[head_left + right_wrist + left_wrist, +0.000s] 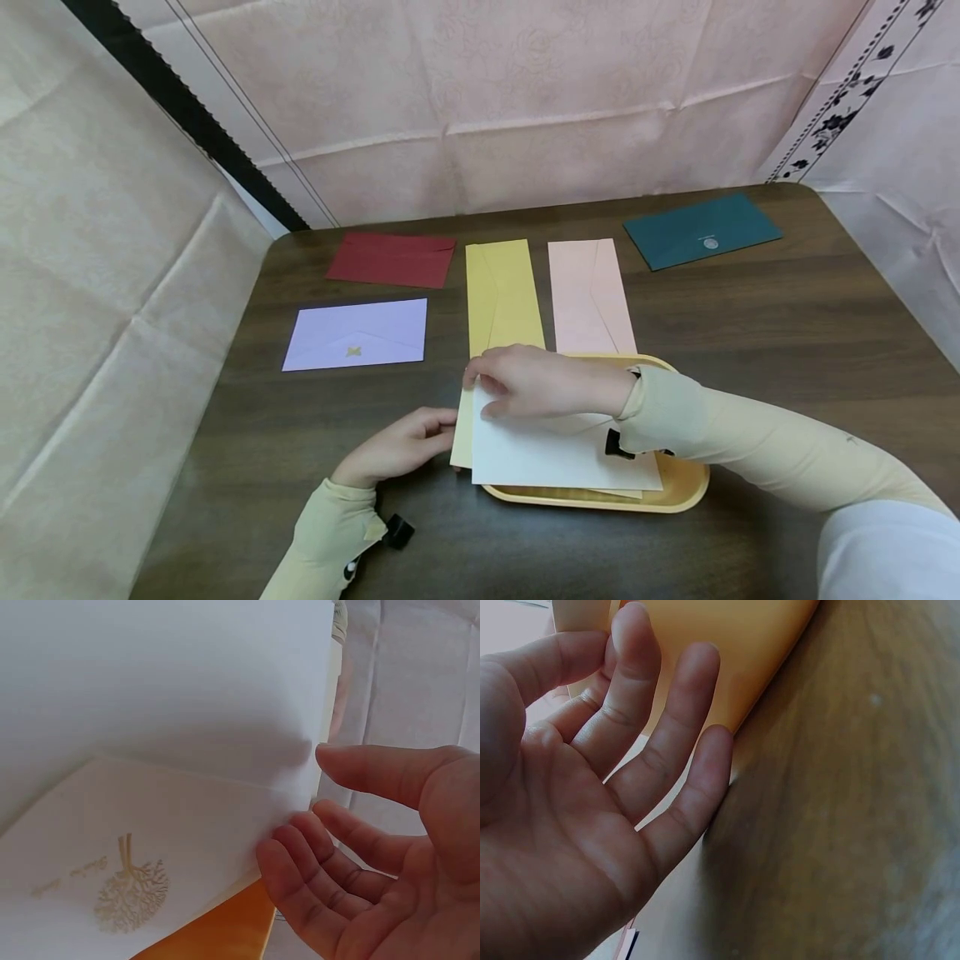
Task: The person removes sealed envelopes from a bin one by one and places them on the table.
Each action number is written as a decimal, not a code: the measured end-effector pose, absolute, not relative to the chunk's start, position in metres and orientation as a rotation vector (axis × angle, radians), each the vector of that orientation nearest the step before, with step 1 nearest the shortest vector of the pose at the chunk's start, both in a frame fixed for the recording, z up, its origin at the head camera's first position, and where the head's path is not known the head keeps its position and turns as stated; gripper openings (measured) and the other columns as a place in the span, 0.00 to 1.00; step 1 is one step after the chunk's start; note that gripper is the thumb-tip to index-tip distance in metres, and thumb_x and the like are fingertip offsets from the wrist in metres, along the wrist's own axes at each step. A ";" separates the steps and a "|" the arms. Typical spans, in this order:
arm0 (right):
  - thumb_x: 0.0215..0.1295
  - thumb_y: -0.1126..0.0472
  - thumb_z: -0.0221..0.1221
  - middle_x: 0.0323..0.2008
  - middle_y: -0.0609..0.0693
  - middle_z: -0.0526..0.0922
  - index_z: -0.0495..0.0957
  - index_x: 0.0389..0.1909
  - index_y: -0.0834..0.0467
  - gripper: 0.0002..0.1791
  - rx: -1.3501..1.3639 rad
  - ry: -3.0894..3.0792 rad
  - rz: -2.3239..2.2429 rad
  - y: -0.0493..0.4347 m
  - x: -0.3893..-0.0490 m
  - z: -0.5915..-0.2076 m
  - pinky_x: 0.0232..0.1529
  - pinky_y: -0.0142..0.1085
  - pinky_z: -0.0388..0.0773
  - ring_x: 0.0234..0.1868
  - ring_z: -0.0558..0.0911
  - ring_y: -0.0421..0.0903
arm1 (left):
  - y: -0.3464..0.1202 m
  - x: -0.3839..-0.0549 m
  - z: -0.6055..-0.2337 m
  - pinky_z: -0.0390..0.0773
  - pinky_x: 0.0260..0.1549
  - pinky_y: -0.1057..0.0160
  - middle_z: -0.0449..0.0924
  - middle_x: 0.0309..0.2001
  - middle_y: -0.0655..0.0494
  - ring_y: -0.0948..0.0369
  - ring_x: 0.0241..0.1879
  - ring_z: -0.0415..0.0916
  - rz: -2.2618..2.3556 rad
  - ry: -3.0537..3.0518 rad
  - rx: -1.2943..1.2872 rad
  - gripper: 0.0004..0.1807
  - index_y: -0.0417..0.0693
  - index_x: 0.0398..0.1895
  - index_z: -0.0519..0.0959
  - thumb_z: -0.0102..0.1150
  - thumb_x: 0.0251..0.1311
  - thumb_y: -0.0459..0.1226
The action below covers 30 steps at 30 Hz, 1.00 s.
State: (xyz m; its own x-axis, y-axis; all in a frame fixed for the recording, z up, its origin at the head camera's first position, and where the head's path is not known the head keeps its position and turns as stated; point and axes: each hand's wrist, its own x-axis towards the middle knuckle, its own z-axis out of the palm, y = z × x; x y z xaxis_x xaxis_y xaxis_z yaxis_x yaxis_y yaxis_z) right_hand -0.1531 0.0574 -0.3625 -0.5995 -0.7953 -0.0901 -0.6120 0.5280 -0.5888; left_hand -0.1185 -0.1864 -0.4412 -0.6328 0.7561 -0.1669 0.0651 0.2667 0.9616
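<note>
A white envelope (555, 458) with a gold tree print (133, 892) lies over the yellow tray (678, 487). From beneath its left side sticks out a cream envelope (462, 442). My left hand (405, 446) pinches the cream envelope's left edge between thumb and index finger; its other fingers (694, 697) are spread beside the tray. Over the white envelope's upper left corner is my right hand (543, 383). Its fingers are loosely bent against the paper, and the thumb (375, 769) is at the edge, apart from the index finger.
Behind the tray lie a yellow envelope (502, 292) and a pink envelope (588, 292). To the left are a red envelope (393, 260) and a lavender envelope (356, 329). A teal envelope (701, 232) rests at the back right of the wooden table (787, 333).
</note>
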 end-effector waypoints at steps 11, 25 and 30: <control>0.65 0.60 0.68 0.27 0.46 0.70 0.77 0.50 0.56 0.15 -1.134 2.421 -0.709 0.059 -0.151 -0.363 0.37 0.36 0.69 0.28 0.69 0.40 | -0.186 -0.119 -0.440 0.75 0.47 0.66 0.83 0.50 0.54 0.63 0.48 0.76 1.400 1.920 0.739 0.15 0.41 0.59 0.79 0.49 0.77 0.37; 0.65 0.60 0.67 0.40 0.47 0.74 0.77 0.53 0.56 0.17 -1.124 2.454 -0.683 0.060 -0.152 -0.363 0.42 0.36 0.72 0.38 0.73 0.44 | -0.186 -0.119 -0.441 0.75 0.46 0.66 0.83 0.50 0.55 0.62 0.47 0.76 1.396 1.930 0.752 0.15 0.42 0.59 0.79 0.49 0.78 0.37; 0.64 0.60 0.68 0.39 0.48 0.74 0.77 0.53 0.58 0.18 -1.117 2.451 -0.694 0.060 -0.153 -0.363 0.42 0.36 0.73 0.38 0.73 0.43 | -0.186 -0.118 -0.441 0.75 0.47 0.66 0.83 0.51 0.54 0.62 0.48 0.76 1.400 1.926 0.756 0.15 0.42 0.59 0.79 0.49 0.77 0.37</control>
